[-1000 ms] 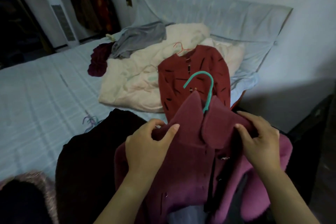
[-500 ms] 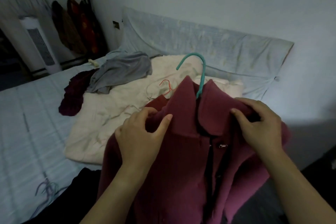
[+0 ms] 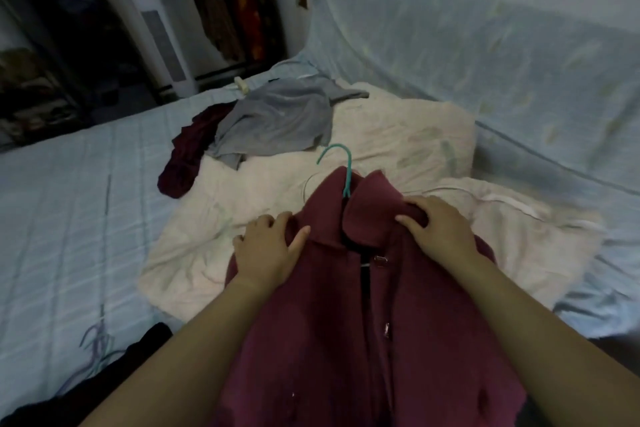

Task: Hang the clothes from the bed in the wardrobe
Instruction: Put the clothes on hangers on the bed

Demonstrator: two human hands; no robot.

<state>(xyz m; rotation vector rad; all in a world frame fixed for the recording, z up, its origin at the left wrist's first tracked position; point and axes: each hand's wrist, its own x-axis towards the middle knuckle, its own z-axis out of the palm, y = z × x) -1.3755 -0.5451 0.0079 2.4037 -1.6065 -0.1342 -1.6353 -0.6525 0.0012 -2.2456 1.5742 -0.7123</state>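
While the plum-coloured fuzzy collared coat (image 3: 346,322) is already on its teal plastic hanger (image 3: 341,163), hook poking out above the collar, it's nowhere near the wardrobe yet. It fills the bottom centre of the frame, held up over the bed. The left hand (image 3: 266,246) grips the coat's left shoulder and the right hand (image 3: 436,229) grips the other one, so the hands are apart with the collar between them.

Progress, I'd say: early-ish. A few dark garments hang on the open wardrobe rail (image 3: 225,3) at the top of the frame, beside a white tower fan (image 3: 159,38). Still lying on the pale blue quilted bed (image 3: 69,218): a grey top (image 3: 277,118) and a dark maroon piece (image 3: 187,156) at the edge of the cream duvet (image 3: 398,135), plus a black garment (image 3: 149,340) at lower left. Some loose pale hangers (image 3: 97,340) sit nearby too.

Brands or writing? Nothing readable, it's too dim and soft.
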